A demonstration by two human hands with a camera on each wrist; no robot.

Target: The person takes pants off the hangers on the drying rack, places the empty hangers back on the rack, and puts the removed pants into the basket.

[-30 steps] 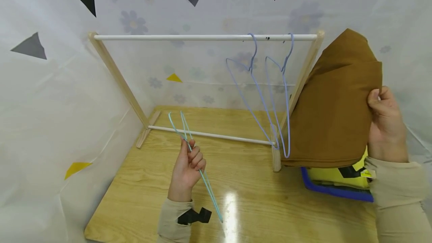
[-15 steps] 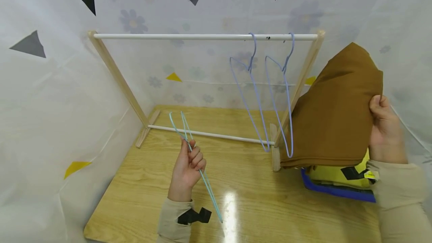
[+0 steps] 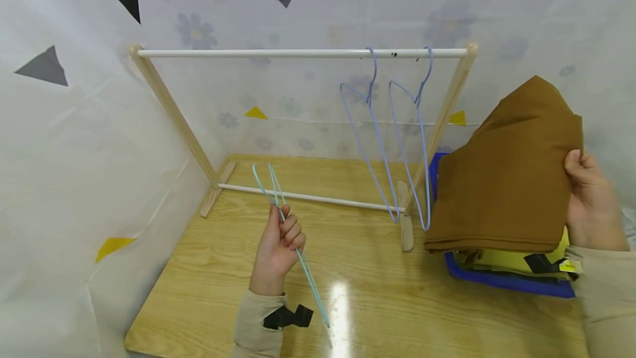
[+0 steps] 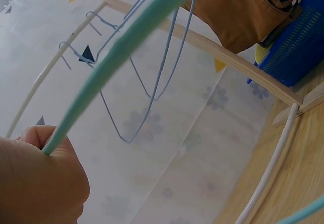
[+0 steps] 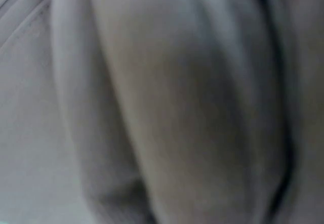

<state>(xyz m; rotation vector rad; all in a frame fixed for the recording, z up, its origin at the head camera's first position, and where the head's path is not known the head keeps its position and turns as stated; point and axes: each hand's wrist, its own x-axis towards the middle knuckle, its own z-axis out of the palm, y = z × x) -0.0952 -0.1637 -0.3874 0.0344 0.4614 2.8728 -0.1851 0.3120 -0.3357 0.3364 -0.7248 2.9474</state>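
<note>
My left hand grips a light teal clothes hanger over the wooden table; in the left wrist view one hanger arm crosses close to the camera. At the right, my right hand pinches the side edge of a folded brown garment, thumb in front and fingers hidden behind the cloth. The garment hangs over a blue basket with a yellow cloth in it, and covers much of that basket. Blurred beige fabric fills the right wrist view, so no hand shows there.
A rack with a white top rail and wooden legs stands on the table. Two lavender hangers, a left one and a right one, hang near its right end. White patterned sheeting surrounds the table.
My right hand has moved right and down with the brown garment, uncovering part of the basket's left side. The left lavender hanger has turned slightly. My left hand is almost still.
</note>
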